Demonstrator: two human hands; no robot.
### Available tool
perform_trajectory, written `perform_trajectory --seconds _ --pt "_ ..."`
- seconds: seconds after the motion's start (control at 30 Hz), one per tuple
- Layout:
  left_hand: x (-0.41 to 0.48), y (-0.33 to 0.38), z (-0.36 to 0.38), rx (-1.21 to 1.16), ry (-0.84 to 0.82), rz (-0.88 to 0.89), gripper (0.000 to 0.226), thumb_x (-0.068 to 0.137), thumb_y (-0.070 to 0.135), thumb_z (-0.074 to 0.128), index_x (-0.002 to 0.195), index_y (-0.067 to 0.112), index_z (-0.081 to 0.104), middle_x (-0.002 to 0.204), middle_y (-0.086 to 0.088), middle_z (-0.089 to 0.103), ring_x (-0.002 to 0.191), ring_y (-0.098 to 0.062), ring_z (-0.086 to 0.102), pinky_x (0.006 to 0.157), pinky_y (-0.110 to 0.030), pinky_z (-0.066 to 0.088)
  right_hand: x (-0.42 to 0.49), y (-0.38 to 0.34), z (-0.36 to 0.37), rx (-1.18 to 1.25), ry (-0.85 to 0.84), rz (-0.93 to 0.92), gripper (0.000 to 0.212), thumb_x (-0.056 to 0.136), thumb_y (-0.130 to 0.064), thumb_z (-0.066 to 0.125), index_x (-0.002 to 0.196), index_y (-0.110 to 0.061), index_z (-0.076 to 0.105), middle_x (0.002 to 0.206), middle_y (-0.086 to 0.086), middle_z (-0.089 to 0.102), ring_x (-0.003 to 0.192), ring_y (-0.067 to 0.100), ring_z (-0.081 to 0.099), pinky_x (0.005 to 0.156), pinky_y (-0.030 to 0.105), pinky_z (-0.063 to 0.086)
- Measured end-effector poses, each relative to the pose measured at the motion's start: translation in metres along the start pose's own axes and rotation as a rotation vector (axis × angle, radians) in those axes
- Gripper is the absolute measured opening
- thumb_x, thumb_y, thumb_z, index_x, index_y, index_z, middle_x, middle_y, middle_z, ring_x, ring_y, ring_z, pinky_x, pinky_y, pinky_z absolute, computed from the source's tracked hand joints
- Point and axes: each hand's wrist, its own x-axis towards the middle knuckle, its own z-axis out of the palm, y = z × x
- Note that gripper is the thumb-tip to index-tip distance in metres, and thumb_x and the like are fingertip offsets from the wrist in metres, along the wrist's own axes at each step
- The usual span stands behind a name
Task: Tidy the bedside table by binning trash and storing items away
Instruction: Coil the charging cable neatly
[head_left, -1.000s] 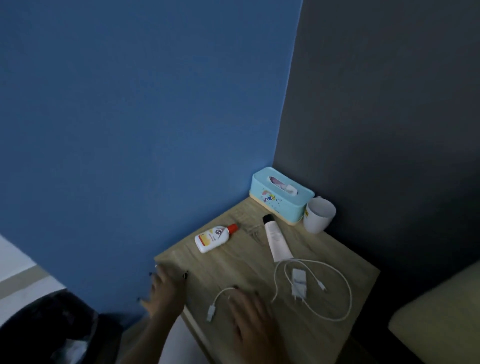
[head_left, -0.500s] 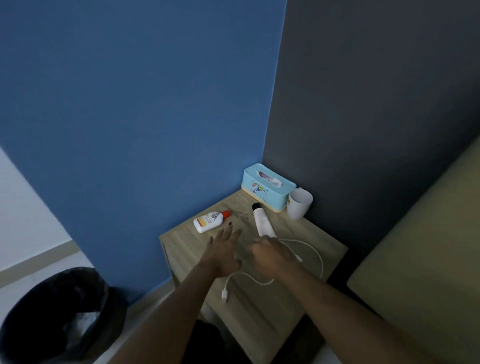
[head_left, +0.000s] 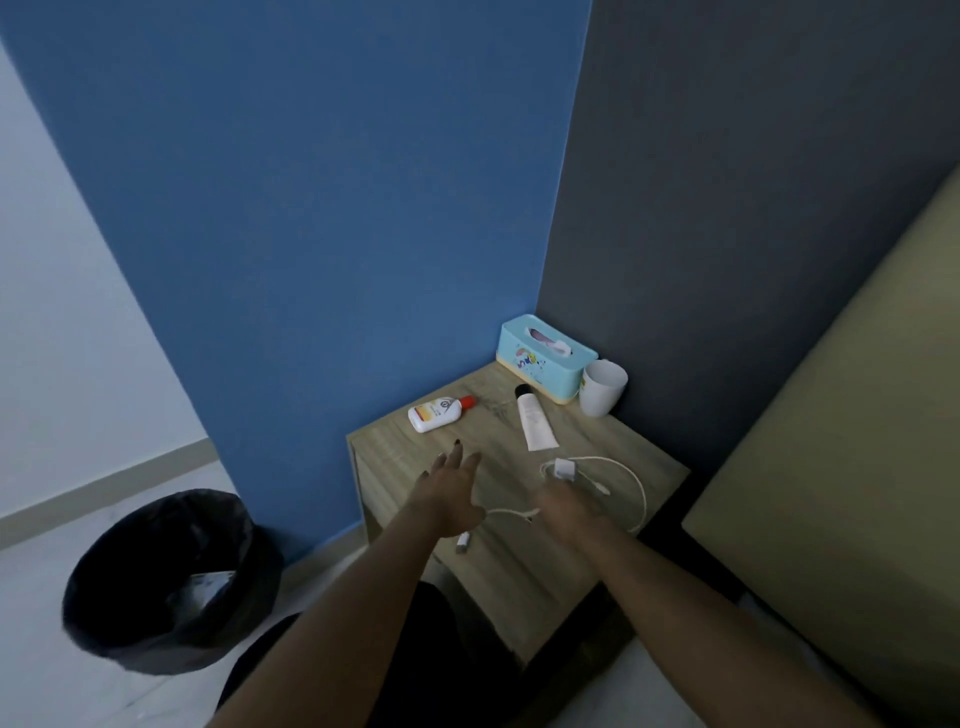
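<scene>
left hand grip wide over table; right hand (blurred) over charger cable, grip unclear.

No wording can be read at this distance. The bottle has a label with a round dark emblem above a yellow-orange band, its print too small to make out. The tissue box bears a colourful side print, perhaps letters, blurred. Faint grey print on the tube is illegible.
</scene>
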Motion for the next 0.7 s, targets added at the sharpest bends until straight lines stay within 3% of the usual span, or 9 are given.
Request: perform_trajectory --seconds 0.07,0.13,0.23,0.3,0.37,0.47,0.53,0.6,0.7 --pt "0.001 0.011 -0.009 -0.013 0.025 0.026 0.086 0.085 0.043 0.062 0.151 0.019 0.012 0.161 -0.012 0.006 0.147 -0.034 0.011 0.116 -0.053 0.024 -0.005 -0.005 -0.044 0.200 0.172 -0.049 0.025 0.096 -0.017 0.047 0.111 -0.009 0.065 0.115 0.012 0.063 0.110 0.028 0.059 0.096 0.041 0.046" --pt "0.002 0.024 -0.027 -0.063 0.117 0.079 0.069 0.089 0.037 0.058 0.145 0.010 0.028 0.155 -0.016 0.027 0.142 -0.035 0.028 0.111 -0.049 0.032 -0.017 -0.012 -0.096 0.384 0.388 -0.142 0.020 0.092 -0.020 0.051 0.101 -0.013 0.069 0.104 0.007 0.065 0.099 0.025 0.060 0.086 0.040 0.049" --pt "-0.006 0.045 -0.076 -0.235 0.314 0.184 0.016 0.096 0.012 0.044 0.100 0.004 0.057 0.112 -0.022 0.060 0.102 -0.033 0.058 0.083 -0.033 0.042 -0.041 -0.005 -0.165 0.524 0.663 -0.217 0.021 0.088 -0.028 0.055 0.087 -0.016 0.072 0.093 0.004 0.070 0.090 0.026 0.059 0.081 0.037 0.044" --pt "-0.018 0.054 -0.115 -0.426 0.396 0.222 0.024 0.100 0.017 0.038 0.081 0.012 0.052 0.087 -0.018 0.062 0.084 -0.032 0.059 0.075 -0.033 0.042 -0.056 0.008 -0.199 0.558 0.799 -0.178 0.018 0.089 -0.029 0.059 0.086 -0.019 0.073 0.085 -0.003 0.071 0.088 0.022 0.053 0.077 0.033 0.040" --pt "-0.037 0.060 -0.155 -0.761 0.385 0.276 0.035 0.101 0.025 0.035 0.070 0.015 0.048 0.071 -0.009 0.055 0.074 -0.030 0.062 0.073 -0.033 0.053 -0.071 0.022 -0.224 0.720 0.886 -0.143 0.012 0.089 -0.027 0.062 0.083 -0.026 0.072 0.080 -0.009 0.068 0.088 0.014 0.053 0.075 0.029 0.042" --pt "-0.070 0.068 -0.212 -1.460 0.077 0.299 0.035 0.101 0.023 0.036 0.068 0.017 0.045 0.055 0.002 0.045 0.044 -0.010 0.055 0.052 -0.021 0.055 -0.081 0.019 -0.241 1.106 0.950 -0.164 0.021 0.093 -0.024 0.056 0.074 -0.030 0.063 0.075 -0.009 0.071 0.065 0.004 0.061 0.066 0.027 0.047" --pt "-0.085 0.075 -0.241 -1.778 -0.104 0.356 0.033 0.102 0.024 0.034 0.070 0.020 0.044 0.048 0.007 0.036 0.032 -0.003 0.035 0.040 -0.014 0.042 -0.078 -0.003 -0.234 1.241 0.936 -0.120 0.026 0.096 -0.022 0.050 0.073 -0.031 0.059 0.081 0.012 0.069 0.049 0.010 0.056 0.056 0.033 0.047" --pt "-0.086 0.085 -0.259 -1.943 -0.068 0.387 0.031 0.102 0.021 0.033 0.074 0.017 0.048 0.048 0.007 0.040 0.031 -0.004 0.034 0.035 -0.012 0.037 -0.074 -0.039 -0.216 1.264 0.849 -0.129 0.027 0.099 -0.023 0.044 0.077 -0.033 0.058 0.074 0.021 0.059 0.046 0.013 0.048 0.049 0.034 0.045" --pt "-0.080 0.100 -0.272 -1.872 0.188 0.409 0.029 0.102 0.013 0.033 0.094 0.009 0.060 0.067 0.002 0.063 0.048 -0.007 0.059 0.053 -0.016 0.055 -0.086 -0.101 -0.189 1.125 0.631 -0.246 0.007 0.096 -0.026 0.048 0.093 -0.022 0.053 0.064 0.002 0.051 0.052 0.007 0.044 0.055 0.033 0.041"
